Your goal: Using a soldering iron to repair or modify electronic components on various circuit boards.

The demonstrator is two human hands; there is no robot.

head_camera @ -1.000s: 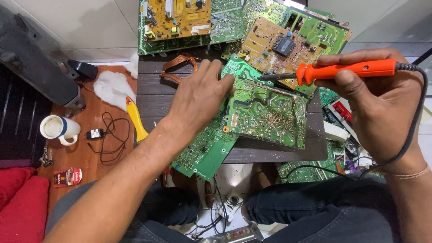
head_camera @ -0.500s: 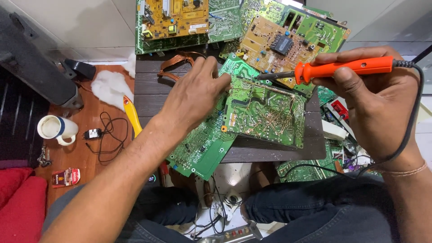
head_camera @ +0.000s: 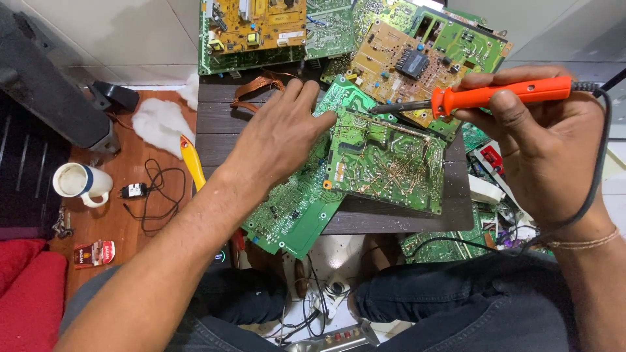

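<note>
- Left-hand grip (head_camera: pixel 287 133): released, fingers spread and lying flat, fingertips pressing on the left edge of a green circuit board (head_camera: pixel 385 163) and on the longer green board (head_camera: pixel 297 208) beneath it.
- Far left, on the reddish floor: a white mug (head_camera: pixel 78 182), a small black adapter with a looped cable (head_camera: pixel 140 191), a wad of white cotton (head_camera: pixel 160 124), and a yellow-handled tool (head_camera: pixel 193 163) just beside the edge of the dark wooden worktop (head_camera: pixel 218 124).
- Centre: the green circuit board lies solder side up on the worktop, tilted a little, resting on the longer green board that overhangs the near edge.
- Behind it, a pile of boards: a yellow-brown one (head_camera: pixel 257 26) at the back and a tan one with a black chip (head_camera: pixel 407 62) to the right of it.
- Right-hand grip (head_camera: pixel 544 146): clenched around the orange handle of a soldering iron (head_camera: pixel 502 94), held level, metal tip pointing left and hovering just above the top edge of the green circuit board; whether it touches cannot be told.
- The iron's black cord (head_camera: pixel 596 176) loops down over the right wrist.
</note>
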